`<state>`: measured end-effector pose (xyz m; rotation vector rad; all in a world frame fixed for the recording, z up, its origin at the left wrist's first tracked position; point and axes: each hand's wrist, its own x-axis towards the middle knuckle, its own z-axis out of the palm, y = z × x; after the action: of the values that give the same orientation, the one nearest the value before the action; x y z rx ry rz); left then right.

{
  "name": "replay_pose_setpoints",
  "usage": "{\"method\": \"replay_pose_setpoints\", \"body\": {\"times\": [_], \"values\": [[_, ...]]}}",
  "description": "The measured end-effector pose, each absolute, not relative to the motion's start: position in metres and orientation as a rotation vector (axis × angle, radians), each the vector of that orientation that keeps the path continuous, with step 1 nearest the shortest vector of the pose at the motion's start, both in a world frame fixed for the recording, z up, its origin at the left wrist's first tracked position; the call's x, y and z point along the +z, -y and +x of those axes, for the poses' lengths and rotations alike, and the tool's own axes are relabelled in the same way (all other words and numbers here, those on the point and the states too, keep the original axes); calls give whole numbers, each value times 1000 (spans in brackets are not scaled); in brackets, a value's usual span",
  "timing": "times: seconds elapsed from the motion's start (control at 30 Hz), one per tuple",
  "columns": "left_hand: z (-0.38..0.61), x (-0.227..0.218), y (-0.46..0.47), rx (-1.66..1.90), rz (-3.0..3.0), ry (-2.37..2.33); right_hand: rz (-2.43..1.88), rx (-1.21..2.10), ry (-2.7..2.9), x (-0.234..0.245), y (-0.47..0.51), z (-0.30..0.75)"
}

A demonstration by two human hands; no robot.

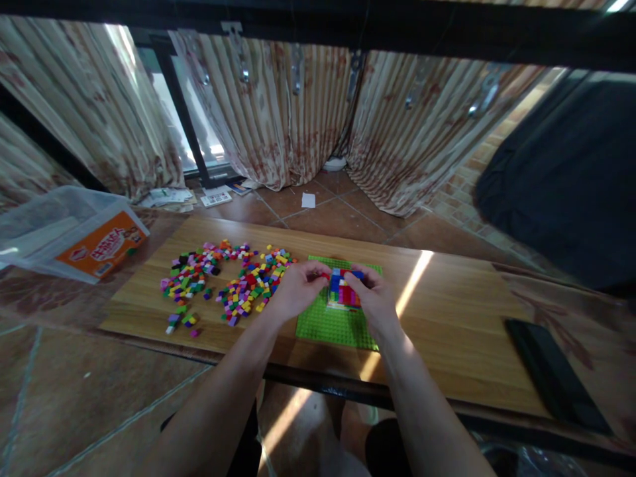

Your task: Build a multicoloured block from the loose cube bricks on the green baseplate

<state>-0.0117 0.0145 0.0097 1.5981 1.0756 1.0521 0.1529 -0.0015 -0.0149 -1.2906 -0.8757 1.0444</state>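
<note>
A green studded baseplate [338, 328] lies on the wooden board. On it stands a low, multicoloured stack of toy bricks [348, 295], with red, blue, green and pink showing on top. My left hand [298, 290] is at the stack's left side, thumb and forefinger pinched on a small red brick [326, 276]. At the right side, my right hand [376, 298] is closed around the stack, its thumb on the top and its fingers along the far edge. My fingers hide part of the stack's far side.
Left of the baseplate, several loose coloured bricks [253, 281] lie spread in piles on the wooden board [447, 318]. A clear plastic tub [54, 222] with an orange label stands at the far left. A black flat object [554, 371] lies at the right end.
</note>
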Motion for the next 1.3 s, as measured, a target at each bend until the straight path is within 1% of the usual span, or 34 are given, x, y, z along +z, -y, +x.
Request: {"method": "replay_pose_setpoints", "body": {"times": [0.13,0.53,0.8,1.07,1.3], "values": [[-10,10,-15,1060,1552,-1080,-1207,1088,756,-11,2,160],[-11,10,-13,1058,1568,-1051,-1205,1107,626,-11,2,162],[-5,7,-12,1080,1561,-1009,-1231,1093,679,-19,-2,167],[3,1,-12,1169,1628,-1142,-1214,1102,671,-19,0,166],[11,-3,-11,1220,1524,-1180,-1204,1109,658,-16,1,165]]}}
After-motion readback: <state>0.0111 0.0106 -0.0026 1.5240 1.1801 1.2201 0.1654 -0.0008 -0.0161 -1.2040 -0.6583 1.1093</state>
